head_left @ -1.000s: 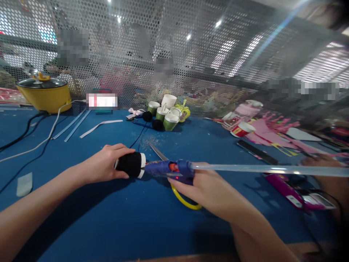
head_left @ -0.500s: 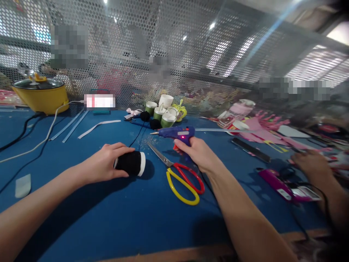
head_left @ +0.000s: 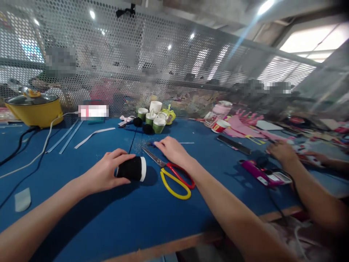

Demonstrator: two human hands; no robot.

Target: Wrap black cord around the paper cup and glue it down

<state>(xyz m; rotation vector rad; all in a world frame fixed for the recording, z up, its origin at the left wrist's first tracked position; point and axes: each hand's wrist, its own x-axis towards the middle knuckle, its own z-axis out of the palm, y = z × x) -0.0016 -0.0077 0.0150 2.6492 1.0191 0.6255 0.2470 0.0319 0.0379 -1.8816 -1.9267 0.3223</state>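
Observation:
My left hand (head_left: 105,171) is closed round a black-covered cup with a white rim (head_left: 132,169), which lies on its side on the blue table (head_left: 114,218). My right hand (head_left: 172,150) reaches further back and lies curled over a blue glue gun (head_left: 151,144) set down on the table. Only the gun's tip shows, and its clear glue stick (head_left: 188,142) pokes out behind my fingers. Scissors with a red and a yellow handle (head_left: 174,177) lie between my hands, just under my right wrist.
Another person's hand (head_left: 280,151) is at the right by a magenta glue gun (head_left: 260,174). Green paper cups (head_left: 152,119) and black pompoms stand at the back. A yellow pot (head_left: 34,109) with cables sits far left. A perforated metal screen (head_left: 163,54) closes the back.
My right hand lifted the glue gun away from the black cup, carried it back and lowered it onto the table behind the scissors. The left hand kept still on the cup.

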